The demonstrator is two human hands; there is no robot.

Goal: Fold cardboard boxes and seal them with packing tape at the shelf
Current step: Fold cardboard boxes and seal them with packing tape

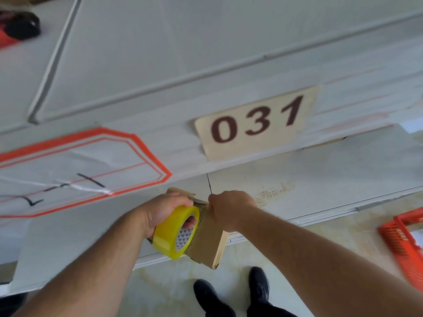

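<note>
Pale shelf edge carrying a "031" label. Just below that label, small cardboard box held against the shelf; left hand gripping a yellow tape roll, right hand pinching box top. Orange crate far right, tiled floor beneath.

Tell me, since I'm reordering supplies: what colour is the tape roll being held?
Translucent yellow tape roll, with a white printed core, seen in the head view.
</note>
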